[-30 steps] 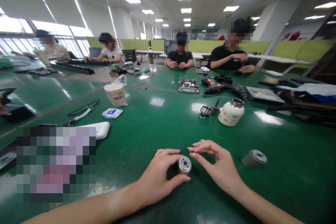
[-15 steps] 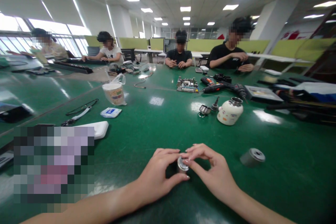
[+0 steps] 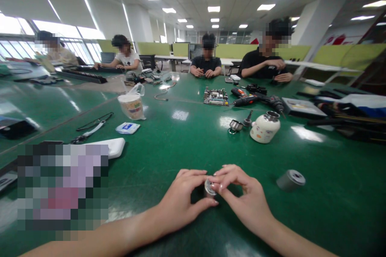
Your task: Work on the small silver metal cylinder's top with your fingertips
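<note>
A small metal cylinder [image 3: 208, 187] stood on the near part of the green table [image 3: 187, 144], pinched between both hands. The left hand [image 3: 177, 204] gripped it from the left; the right hand [image 3: 245, 198] fingertips [image 3: 217, 182] pressed its top. Another metal cylinder [image 3: 291, 180] lay to the right.

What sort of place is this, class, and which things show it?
Likely an office used as a workshop: people sit around a long green table bearing a circuit board, a power drill and a metal cylinder.
</note>
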A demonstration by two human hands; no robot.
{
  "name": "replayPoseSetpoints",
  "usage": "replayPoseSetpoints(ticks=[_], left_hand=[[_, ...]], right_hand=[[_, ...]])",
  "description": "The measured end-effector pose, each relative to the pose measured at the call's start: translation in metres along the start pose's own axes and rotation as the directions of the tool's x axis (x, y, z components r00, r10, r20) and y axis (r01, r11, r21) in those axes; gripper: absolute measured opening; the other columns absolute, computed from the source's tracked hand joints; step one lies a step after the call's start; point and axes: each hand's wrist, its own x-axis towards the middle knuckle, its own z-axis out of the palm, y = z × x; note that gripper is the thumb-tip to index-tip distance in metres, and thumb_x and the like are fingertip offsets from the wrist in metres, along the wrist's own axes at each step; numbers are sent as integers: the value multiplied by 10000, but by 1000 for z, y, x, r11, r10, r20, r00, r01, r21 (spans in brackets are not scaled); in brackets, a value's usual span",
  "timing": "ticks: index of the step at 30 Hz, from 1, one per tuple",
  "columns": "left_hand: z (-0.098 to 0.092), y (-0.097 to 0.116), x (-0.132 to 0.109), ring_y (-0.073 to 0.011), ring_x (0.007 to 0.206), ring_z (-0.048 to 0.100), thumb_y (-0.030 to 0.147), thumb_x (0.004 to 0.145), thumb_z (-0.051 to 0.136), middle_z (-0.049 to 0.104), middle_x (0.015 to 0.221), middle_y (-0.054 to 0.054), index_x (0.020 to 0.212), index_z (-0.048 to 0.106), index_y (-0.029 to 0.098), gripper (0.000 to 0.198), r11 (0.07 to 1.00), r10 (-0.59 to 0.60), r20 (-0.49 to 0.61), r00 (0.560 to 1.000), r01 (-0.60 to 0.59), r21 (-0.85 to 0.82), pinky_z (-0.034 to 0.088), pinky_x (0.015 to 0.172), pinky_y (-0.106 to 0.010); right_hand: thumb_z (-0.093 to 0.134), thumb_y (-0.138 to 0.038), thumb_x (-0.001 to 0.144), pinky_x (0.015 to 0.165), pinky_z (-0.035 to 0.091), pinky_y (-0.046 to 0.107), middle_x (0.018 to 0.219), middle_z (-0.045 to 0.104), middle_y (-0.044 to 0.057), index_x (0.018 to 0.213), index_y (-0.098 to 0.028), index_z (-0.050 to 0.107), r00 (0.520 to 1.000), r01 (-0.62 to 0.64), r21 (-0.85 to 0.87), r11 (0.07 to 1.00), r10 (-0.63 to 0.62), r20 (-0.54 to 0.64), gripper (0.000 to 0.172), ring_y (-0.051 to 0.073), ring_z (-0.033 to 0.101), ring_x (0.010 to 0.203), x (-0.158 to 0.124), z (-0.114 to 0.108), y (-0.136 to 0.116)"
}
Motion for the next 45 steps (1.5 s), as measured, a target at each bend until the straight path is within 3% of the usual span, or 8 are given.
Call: replayPoseSetpoints(ticks=[6, 10, 16, 25, 28, 31, 40, 45], left_hand=[[-1, 2, -1, -276, 1151, 603, 361, 800, 784, 709, 1178, -76, 1153, 677, 228, 392, 1000, -26, -6, 1000, 26, 12, 437, 975, -419], [-2, 4, 0, -277, 1151, 604, 369, 807, 777, 716, 1168, -70, 1138, 686, 232, 370, 999, -35, 23, 999, 35, 18, 434, 972, -421], [-1, 1, 1, -271, 1155, 600, 357, 828, 756, 704, 1192, -78, 1181, 671, 227, 385, 1000, -21, 8, 1000, 21, 17, 434, 977, -414], [-4, 4, 2, -269, 1156, 601, 383, 815, 767, 713, 1182, -58, 1122, 690, 237, 348, 999, -33, 36, 999, 33, 17, 421, 978, -406], [-4, 5, 2, -271, 1155, 601, 382, 807, 775, 709, 1185, -70, 1110, 692, 223, 353, 999, -41, 28, 999, 40, 25, 424, 974, -403], [-3, 5, 1, -269, 1162, 597, 383, 810, 772, 714, 1174, -62, 1107, 692, 228, 344, 999, -39, 30, 999, 38, 28, 423, 976, -401], [-3, 4, 0, -279, 1163, 597, 375, 808, 774, 708, 1191, -79, 1120, 688, 221, 359, 999, -41, 30, 999, 40, 28, 427, 978, -412], [-3, 3, 1, -276, 1166, 598, 382, 811, 770, 712, 1186, -66, 1151, 680, 233, 382, 999, -37, 39, 999, 36, 22, 427, 986, -417]], right_hand=[[744, -208, 797, 694, 542, 293, 734, 676, -17, 801, -243, 585, 996, -60, 38, 997, 63, -69, 163, 173, 691, 745, -3, 2, 1], [685, -185, 840, 771, 533, 321, 578, 570, -101, 952, -271, 472, 984, -26, 96, 995, 43, -171, 256, 151, 672, 654, -3, 1, 0], [724, -168, 796, 1029, 382, 486, 855, 730, -22, 928, -278, 539, 999, 33, -50, 998, -35, -40, 253, 203, 700, 882, -4, 2, 2], [742, -198, 803, 981, 439, 446, 820, 743, -32, 835, -264, 515, 984, 12, -31, 999, -18, -176, 238, 188, 722, 811, 6, -5, 9], [730, -255, 815, 848, 527, 411, 839, 733, 19, 820, -243, 567, 989, -122, -118, 986, 111, -99, 164, 227, 718, 866, 12, -12, 27], [726, -247, 804, 764, 559, 383, 798, 723, 26, 787, -225, 611, 986, -159, -178, 971, 164, 17, 118, 224, 713, 796, 15, -17, 44], [717, -233, 813, 842, 536, 430, 829, 748, 23, 785, -240, 650, 992, -122, -161, 979, 126, 16, 73, 238, 720, 847, 13, -17, 46], [732, -185, 814, 974, 448, 448, 825, 768, -16, 758, -253, 554, 993, 62, -41, 997, -65, -94, 198, 195, 715, 839, 5, -9, 25]])
